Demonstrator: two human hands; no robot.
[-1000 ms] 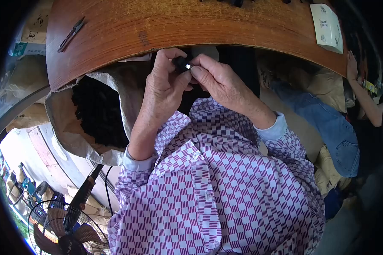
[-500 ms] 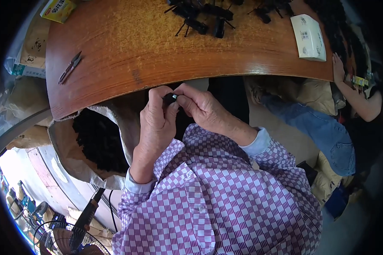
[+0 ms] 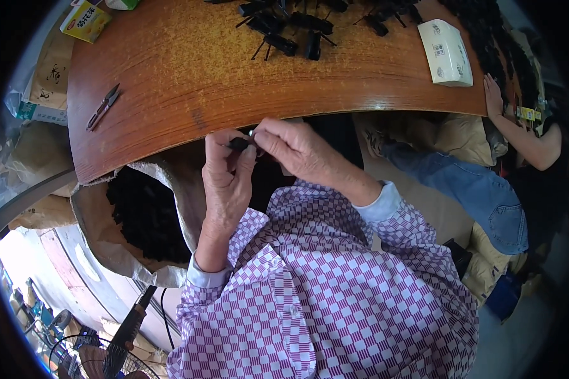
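Observation:
Just off the front edge of the wooden table (image 3: pixel 171 107), my left hand (image 3: pixel 222 167) pinches a small black piece (image 3: pixel 238 144) between thumb and fingers. My right hand (image 3: pixel 294 146) is closed close beside it, its thumb and fingertip pressed together on a tiny shiny bit (image 3: pixel 251 133); whether that bit is joined to the black piece I cannot tell. Several black pieces with thin legs (image 3: pixel 284 44) lie at the far side of the table. Below and left of my hands stands an open sack (image 3: pixel 95 234) holding a heap of black pieces (image 3: pixel 145 215).
Thread snips (image 3: pixel 103 107) lie at the table's left, a yellow box (image 3: pixel 86 22) at the far left corner. A white packet (image 3: pixel 446 54) sits at the right, near another person's hand (image 3: pixel 494 95). A fan (image 3: pixel 101 357) stands at lower left.
My hands have drawn slightly apart, the left one shifting left with the black piece. The shiny bit now shows at my right fingertips. The view has shifted a little.

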